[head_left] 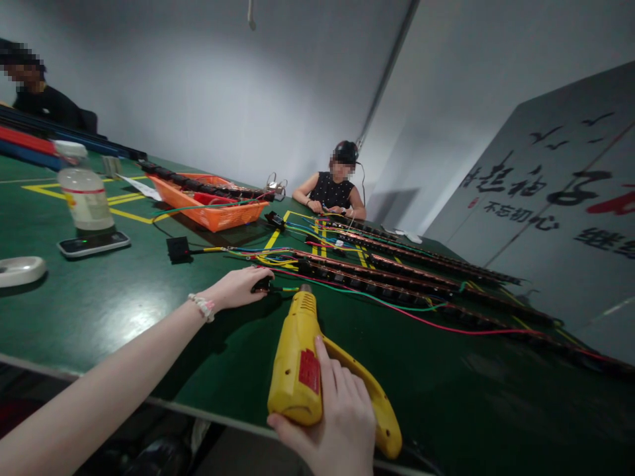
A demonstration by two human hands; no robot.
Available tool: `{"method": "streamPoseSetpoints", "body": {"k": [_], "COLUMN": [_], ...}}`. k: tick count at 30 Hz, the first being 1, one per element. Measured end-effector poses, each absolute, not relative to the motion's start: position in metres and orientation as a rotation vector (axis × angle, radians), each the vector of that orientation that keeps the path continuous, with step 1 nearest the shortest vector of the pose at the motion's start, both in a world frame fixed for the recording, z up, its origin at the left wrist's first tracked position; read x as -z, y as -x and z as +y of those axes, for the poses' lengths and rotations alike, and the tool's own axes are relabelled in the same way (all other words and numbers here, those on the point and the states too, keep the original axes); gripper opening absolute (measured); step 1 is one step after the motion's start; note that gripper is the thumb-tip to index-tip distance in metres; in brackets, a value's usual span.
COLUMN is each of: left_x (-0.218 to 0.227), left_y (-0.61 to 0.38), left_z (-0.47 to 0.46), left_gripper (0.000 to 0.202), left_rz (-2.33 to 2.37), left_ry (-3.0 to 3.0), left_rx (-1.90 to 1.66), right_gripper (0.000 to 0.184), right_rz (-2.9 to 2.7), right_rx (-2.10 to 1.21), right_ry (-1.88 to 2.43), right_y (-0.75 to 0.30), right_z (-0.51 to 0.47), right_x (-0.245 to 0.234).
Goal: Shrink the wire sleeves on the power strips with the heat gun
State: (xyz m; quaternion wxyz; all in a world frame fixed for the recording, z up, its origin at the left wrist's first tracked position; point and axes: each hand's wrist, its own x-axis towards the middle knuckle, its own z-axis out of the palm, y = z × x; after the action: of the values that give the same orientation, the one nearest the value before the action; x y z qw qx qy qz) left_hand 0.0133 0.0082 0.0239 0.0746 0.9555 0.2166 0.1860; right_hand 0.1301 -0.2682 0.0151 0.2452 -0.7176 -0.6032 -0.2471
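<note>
My right hand (pixel 335 416) is wrapped round the handle of a yellow electric screwdriver (pixel 300 357), whose tip points away from me toward a small black part (pixel 261 286). My left hand (pixel 238 288) rests on the green table (pixel 124 304) with its fingers closed over that black part, from which coloured wires (pixel 347 291) lead off. A beaded bracelet sits on my left wrist. Several long black strips (pixel 397 271) with wires lie just beyond the screwdriver's tip.
An orange tray (pixel 213 211) with strips stands at the back. A bottle (pixel 85 195) rests on a phone (pixel 93 244) at left, beside a white object (pixel 20 270). A small black box (pixel 177 248) lies mid-table. One person sits at the far end, another at the far left.
</note>
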Motion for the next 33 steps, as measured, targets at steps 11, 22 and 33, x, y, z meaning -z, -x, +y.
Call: {"method": "streamPoseSetpoints", "body": {"k": [11, 22, 33], "left_x": [-0.019, -0.024, -0.03], "left_y": [-0.014, -0.007, -0.001], "left_z": [0.013, 0.015, 0.016], "left_gripper": [0.04, 0.045, 0.035], "left_rz": [0.712, 0.712, 0.829], "left_ry": [-2.827, -2.914, -3.059], "left_rx": [-0.586, -0.608, -0.506], "right_gripper": [0.112, 0.107, 0.104], "right_rz": [-1.648, -1.742, -1.74], "right_rx": [0.645, 0.573, 0.583], "right_ry": [1.849, 1.754, 1.836], "right_y": [-0.084, -0.094, -0.13], "right_z": [-0.252, -0.255, -0.26], "right_x": [-0.007, -0.015, -0.024]}}
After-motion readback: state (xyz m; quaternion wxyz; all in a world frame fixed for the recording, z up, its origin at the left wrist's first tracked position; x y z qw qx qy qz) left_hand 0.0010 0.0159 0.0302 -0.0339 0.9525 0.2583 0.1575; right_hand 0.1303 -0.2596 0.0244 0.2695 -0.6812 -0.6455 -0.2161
